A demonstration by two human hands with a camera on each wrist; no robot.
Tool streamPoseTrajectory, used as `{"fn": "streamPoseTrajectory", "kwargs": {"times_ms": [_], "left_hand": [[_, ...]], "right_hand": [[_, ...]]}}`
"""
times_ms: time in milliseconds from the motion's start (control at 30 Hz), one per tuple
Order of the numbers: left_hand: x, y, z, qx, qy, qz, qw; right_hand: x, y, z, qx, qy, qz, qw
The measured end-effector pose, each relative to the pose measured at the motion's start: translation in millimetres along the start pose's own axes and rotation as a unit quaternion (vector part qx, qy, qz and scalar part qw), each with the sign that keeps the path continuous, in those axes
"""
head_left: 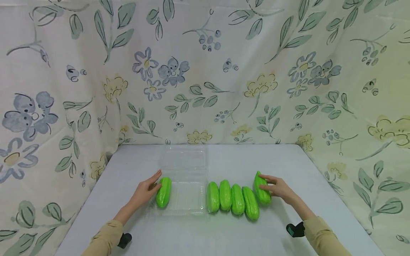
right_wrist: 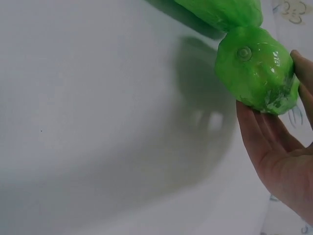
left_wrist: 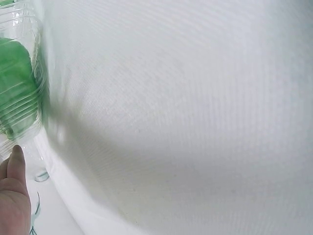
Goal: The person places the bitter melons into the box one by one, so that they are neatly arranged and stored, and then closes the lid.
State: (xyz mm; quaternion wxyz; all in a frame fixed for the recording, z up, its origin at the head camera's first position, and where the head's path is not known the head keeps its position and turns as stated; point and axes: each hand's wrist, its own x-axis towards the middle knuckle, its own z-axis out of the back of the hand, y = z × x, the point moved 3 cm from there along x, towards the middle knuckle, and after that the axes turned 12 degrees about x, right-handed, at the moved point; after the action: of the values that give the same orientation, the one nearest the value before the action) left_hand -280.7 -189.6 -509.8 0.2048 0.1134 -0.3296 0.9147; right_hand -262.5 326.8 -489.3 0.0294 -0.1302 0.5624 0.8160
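A clear plastic clamshell box (head_left: 189,199) lies with its lid laid back on the table. One glossy green cucumber (head_left: 164,192) sits along the left side of its tray. My left hand (head_left: 145,190) is at that side, fingers fairly straight, fingertips near the box wall and the cucumber; the left wrist view has a finger (left_wrist: 17,166) by the ridged wall. To the right, my right hand (head_left: 279,187) grips another cucumber (head_left: 262,190) between thumb and fingers. The right wrist view has this cucumber (right_wrist: 254,63) end-on, close to its neighbour (right_wrist: 230,12).
Several more green cucumbers (head_left: 225,195) stand side by side in a row between the box and my right hand. The white table (head_left: 179,234) ends at a floral curtain (head_left: 205,71) behind. Dark wrist devices (head_left: 295,230) hang below the sleeves.
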Motion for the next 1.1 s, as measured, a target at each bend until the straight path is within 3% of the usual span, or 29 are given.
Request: {"fn": "streamPoseTrajectory", "kwargs": {"times_ms": [1100], "left_hand": [[0.1, -0.2, 1.6, -0.007, 0.014, 0.002, 0.9999]], "right_hand": [[23, 15, 20, 0.056, -0.022, -0.014, 0.998]]}}
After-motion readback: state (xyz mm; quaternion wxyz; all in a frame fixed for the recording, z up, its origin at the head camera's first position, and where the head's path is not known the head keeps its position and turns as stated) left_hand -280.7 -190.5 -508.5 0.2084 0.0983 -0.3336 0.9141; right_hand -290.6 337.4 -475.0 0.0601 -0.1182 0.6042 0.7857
